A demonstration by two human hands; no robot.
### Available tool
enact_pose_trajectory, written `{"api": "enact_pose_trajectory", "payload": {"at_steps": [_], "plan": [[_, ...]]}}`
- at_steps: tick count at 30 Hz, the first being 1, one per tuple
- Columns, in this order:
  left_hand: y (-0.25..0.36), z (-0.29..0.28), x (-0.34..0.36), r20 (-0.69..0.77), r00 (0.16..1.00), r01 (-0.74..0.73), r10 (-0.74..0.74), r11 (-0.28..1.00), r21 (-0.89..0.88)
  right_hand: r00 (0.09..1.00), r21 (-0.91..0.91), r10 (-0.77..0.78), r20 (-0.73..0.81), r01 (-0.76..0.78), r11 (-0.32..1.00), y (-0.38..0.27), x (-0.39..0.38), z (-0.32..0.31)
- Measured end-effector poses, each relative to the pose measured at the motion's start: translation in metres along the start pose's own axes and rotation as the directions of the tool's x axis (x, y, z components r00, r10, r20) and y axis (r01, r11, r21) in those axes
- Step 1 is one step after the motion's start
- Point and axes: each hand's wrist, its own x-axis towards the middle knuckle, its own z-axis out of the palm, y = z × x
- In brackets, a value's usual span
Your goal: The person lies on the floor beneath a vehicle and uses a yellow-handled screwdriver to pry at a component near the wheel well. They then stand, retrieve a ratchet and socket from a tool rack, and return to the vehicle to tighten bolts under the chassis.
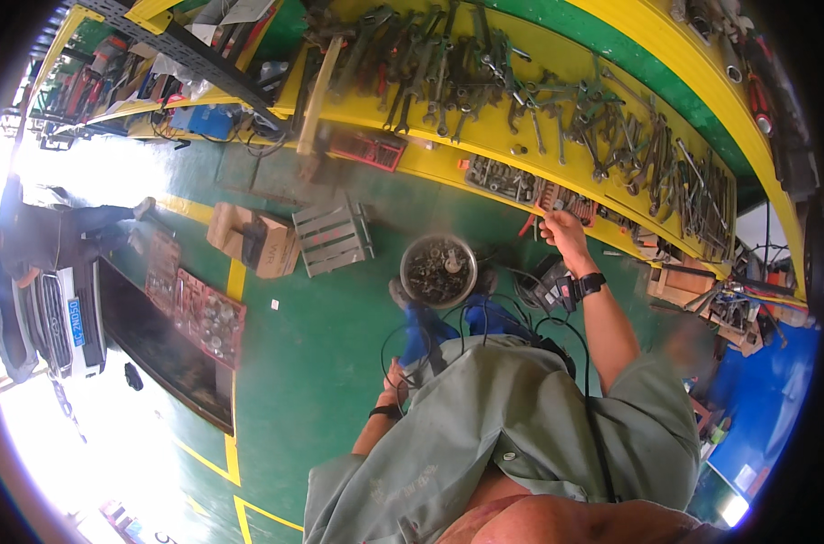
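Note:
My right hand is raised at the lower yellow shelf, fingers closed around a small metal piece I cannot make out, beside an open red case of small tool pieces. A case of sockets lies just left of it; many wrenches cover the yellow board above. My left hand hangs by my blue-clad leg near black cables; its fingers are too small and partly hidden to judge. A metal basin of dark small parts stands on the floor by my feet.
A grey slatted object, a cardboard box and red parts trays lie leftward. At far left another person is by a car. A blue panel and wooden boxes are at the right.

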Motion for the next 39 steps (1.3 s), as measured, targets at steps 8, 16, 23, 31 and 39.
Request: {"api": "enact_pose_trajectory", "payload": {"at_steps": [8, 16, 23, 31, 39], "plan": [[0.027, -0.05, -0.034, -0.056, 0.998, 0.005, -0.014, 0.988, -0.152, 0.998, 0.064, 0.005, -0.065, -0.001, 0.998, 0.017, -0.018, -0.019], [0.061, -0.083, -0.053, -0.053, 0.992, 0.123, -0.117, 0.986, 0.109, 0.997, 0.178, -0.016, -0.078, 0.029, 0.984, 0.015, -0.034, -0.024], [0.073, -0.093, -0.054, -0.095, 0.992, 0.068, -0.085, 0.983, -0.172, 0.999, 0.239, -0.033, -0.033, 0.04, 0.97, 0.027, -0.021, -0.033], [-0.03, -0.148, -0.135, 0.586, 0.658, 0.729, -0.473, 0.205, -0.653, 0.989, 0.298, -0.145, 0.002, 0.138, 0.944, 0.001, -0.03, -0.041], [0.016, -0.238, -0.085, 0.081, 0.788, 0.485, -0.61, 0.534, -0.693, 0.773, -0.02, -0.421, 0.475, 0.488, 0.873, -0.081, -0.097, 0.015]]}}
